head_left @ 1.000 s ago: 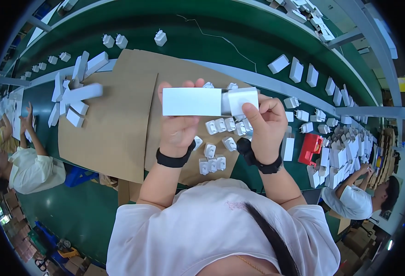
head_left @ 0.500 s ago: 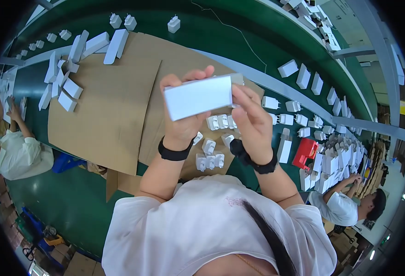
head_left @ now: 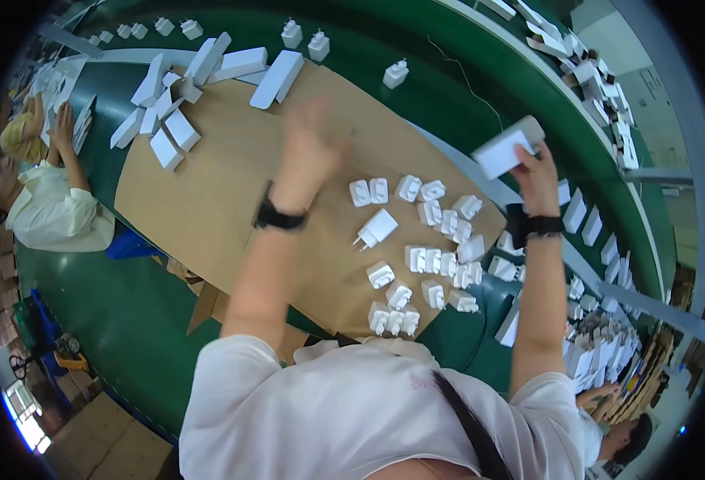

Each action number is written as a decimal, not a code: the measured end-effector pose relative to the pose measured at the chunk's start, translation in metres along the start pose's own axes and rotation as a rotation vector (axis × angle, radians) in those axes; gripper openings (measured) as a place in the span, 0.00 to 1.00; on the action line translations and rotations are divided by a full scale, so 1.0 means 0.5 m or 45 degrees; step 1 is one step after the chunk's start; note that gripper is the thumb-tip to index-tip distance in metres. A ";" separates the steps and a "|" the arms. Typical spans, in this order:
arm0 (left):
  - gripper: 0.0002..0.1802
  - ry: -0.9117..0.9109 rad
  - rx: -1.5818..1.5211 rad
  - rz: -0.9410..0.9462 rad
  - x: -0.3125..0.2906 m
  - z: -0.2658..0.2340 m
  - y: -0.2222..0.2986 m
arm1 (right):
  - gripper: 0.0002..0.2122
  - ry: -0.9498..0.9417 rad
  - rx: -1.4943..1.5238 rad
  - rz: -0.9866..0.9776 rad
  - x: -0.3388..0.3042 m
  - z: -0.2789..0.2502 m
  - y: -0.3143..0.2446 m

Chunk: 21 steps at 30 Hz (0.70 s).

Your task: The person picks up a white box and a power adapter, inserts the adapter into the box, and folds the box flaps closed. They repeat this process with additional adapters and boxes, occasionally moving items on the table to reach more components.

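Note:
My right hand (head_left: 538, 182), out to the right by the shelf edge, grips a small white box (head_left: 496, 157), its open-looking grey end turned away from me. My left hand (head_left: 308, 160) reaches over the cardboard sheet (head_left: 208, 192); its fingers are smeared by motion and nothing clear shows in them. Below and right of it, one white plug charger (head_left: 377, 228) lies on its side. Several more white plug chargers (head_left: 428, 260) stand in loose rows on the cardboard's right part.
A heap of white boxes (head_left: 164, 104) lies at the cardboard's far left, beside a flat white carton (head_left: 277, 78). Single chargers (head_left: 396, 74) stand along the green back strip. More boxes (head_left: 600, 344) crowd the right. One co-worker (head_left: 56, 208) sits at the left, another (head_left: 620, 436) at the lower right.
Both hands held the white box together before me; now my right hand carries it off to the right, and my left has let go and moved left. The view has shifted.

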<state>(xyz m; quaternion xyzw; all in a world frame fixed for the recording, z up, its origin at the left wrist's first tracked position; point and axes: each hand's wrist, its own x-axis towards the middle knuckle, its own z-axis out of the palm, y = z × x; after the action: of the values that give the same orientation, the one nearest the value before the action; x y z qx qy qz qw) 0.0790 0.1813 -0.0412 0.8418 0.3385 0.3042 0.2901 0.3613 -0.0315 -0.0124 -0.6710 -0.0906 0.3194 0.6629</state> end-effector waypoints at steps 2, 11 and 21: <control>0.33 0.184 0.374 0.033 0.089 -0.025 -0.146 | 0.17 0.131 -0.341 0.031 0.112 -0.121 0.039; 0.43 -0.198 0.976 -0.332 0.287 0.046 -0.330 | 0.23 -0.065 -0.933 -0.430 0.078 -0.124 0.041; 0.16 -0.079 -1.738 -0.824 -0.040 -0.071 0.035 | 0.22 -0.081 -1.109 -0.185 -0.163 -0.034 0.081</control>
<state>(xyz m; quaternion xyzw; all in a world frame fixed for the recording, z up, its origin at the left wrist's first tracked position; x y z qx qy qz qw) 0.0490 0.1655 -0.0124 0.3419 0.2969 0.3222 0.8314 0.2948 -0.0945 -0.0267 -0.8695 -0.2840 0.2244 0.3361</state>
